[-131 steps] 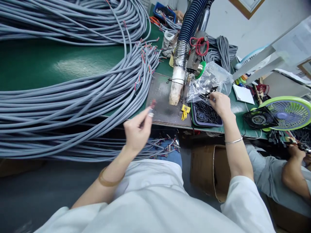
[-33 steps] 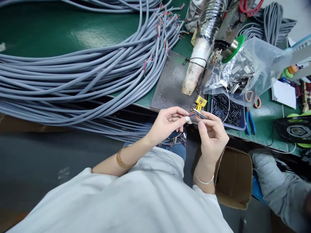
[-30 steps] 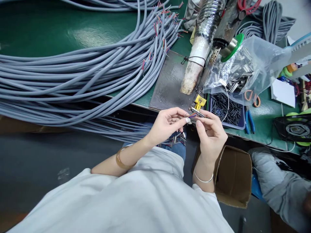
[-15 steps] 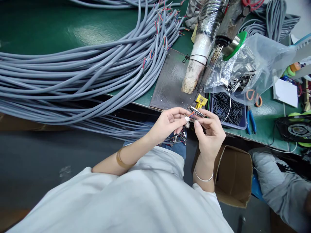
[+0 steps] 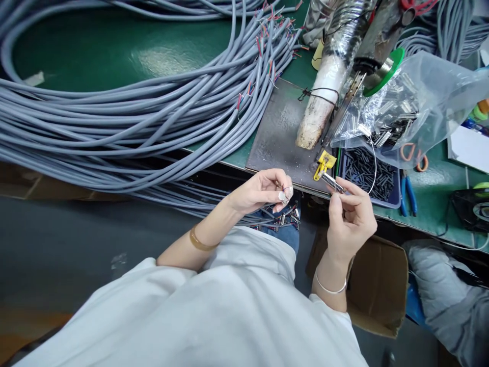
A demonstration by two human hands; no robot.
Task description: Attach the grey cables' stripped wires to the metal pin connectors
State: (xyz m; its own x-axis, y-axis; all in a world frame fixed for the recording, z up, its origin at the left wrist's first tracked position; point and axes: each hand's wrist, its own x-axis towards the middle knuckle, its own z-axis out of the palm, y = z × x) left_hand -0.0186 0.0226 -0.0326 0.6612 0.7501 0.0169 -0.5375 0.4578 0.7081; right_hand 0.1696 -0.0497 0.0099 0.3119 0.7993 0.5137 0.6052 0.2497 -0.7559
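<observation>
Between the thumb and fingers of my right hand [image 5: 349, 216] is a metal multi-pin connector [image 5: 333, 182], its row of pins turned upward. My left hand [image 5: 263, 192] is closed in a pinch to the left of it, with white wrapping on the thumb and a fingertip. A short bit of thin dark wire [image 5: 286, 188] shows at those fingertips; most of what they hold is hidden. Below, on my lap, lie grey cables with connectors [image 5: 282, 219] on their ends. A yellow clip [image 5: 325, 164] sits at the table edge just behind the connector.
Grey cables [image 5: 153, 114] with stripped coloured ends cover the left of the green table [image 5: 114, 56]. A soldering iron [image 5: 344, 109] and white-tipped duct [image 5: 319, 112] hang over a dark plate [image 5: 280, 122]. Right of them are a bag of connectors [image 5: 428, 102], a tub of black sleeves [image 5: 393, 199] and pliers [image 5: 408, 196].
The right hand first reached into the bag, then both hands met at the connector with coloured wires against it. Now they have drawn apart, the connector staying in the right hand.
</observation>
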